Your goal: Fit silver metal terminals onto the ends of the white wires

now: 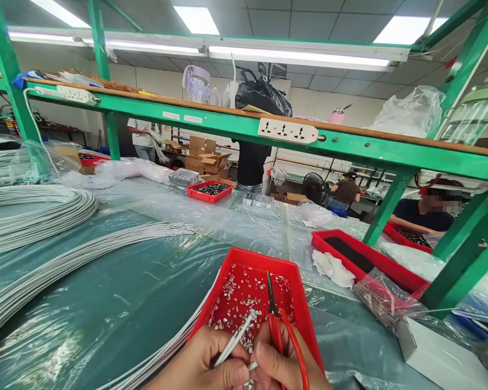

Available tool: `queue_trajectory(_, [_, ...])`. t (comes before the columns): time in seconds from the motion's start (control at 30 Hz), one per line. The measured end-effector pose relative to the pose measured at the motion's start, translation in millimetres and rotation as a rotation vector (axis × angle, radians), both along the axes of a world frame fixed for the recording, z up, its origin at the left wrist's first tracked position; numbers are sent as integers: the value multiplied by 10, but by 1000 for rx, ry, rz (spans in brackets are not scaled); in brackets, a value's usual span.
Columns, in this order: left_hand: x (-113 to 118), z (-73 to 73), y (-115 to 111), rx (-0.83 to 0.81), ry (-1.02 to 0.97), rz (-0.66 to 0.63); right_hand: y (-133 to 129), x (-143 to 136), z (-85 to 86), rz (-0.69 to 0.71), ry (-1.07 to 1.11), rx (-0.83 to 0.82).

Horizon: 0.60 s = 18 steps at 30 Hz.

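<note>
Head view looks down past both hands, which meet at the bottom edge of the frame over the near end of a red tray (pixel 301 303). The left hand (pixel 203 363) pinches a thin white cable end (pixel 236 341) between thumb and fingers, its tip angled up and to the right toward the other hand. The right hand (pixel 276 368) is closed around the red handles of a pair of small pliers (pixel 274 319), whose dark nose points away from the person and lies over the tray. Holding the two together above the tray seems to let the trimmings fall straight in: its floor is strewn with small silvery bits (pixel 239 298).

A sheaf of long white cables (pixel 65 260) sweeps across the table (pixel 146 292) from the left and runs in beside the tray, so the next length sits close to the left hand. The table is covered in clear plastic sheeting. To the right lies a second red tray (pixel 370 260) with dark contents, a crumpled white cloth (pixel 333 268) against its near side, and a clear bag of thin metal pieces (pixel 378 298) in front of it. Farther back stands another red tray of dark parts (pixel 209 190). A green shelf frame (pixel 236 130) with a socket strip (pixel 288 130) spans overhead; other people work at tables beyond.
</note>
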<state>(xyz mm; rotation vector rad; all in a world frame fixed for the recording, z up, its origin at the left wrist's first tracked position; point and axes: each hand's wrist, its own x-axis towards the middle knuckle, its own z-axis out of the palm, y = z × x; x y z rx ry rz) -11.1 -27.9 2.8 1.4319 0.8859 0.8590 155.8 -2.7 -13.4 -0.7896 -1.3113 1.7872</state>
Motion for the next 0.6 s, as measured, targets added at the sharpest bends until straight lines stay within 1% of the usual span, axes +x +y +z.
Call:
queue_trajectory(0.1, [-11, 38, 1, -4, 28, 142, -34, 13, 115, -111, -103, 149])
queue_trajectory(0.13, [-14, 40, 5, 10, 19, 177, -41, 6, 135, -136, -112, 159])
queue_trajectory(0.2, [-18, 30, 17, 43, -11, 197, -45, -20, 136, -129, -75, 86])
queue_trajectory(0.3, [-11, -10, 31, 58, -96, 128, -27, -76, 65, -13, 56, -80])
queue_trajectory(0.4, [1, -68, 44, 46, -126, 63, 10, -114, -27, 112, 92, -141])
queue_trajectory(0.5, [9, -127, 60, 30, -114, 41, 38, -108, -74, 113, 62, -124])
queue_trajectory(0.6, [19, -152, 65, 21, -102, 33, 42, -80, -47, 63, 43, -64])
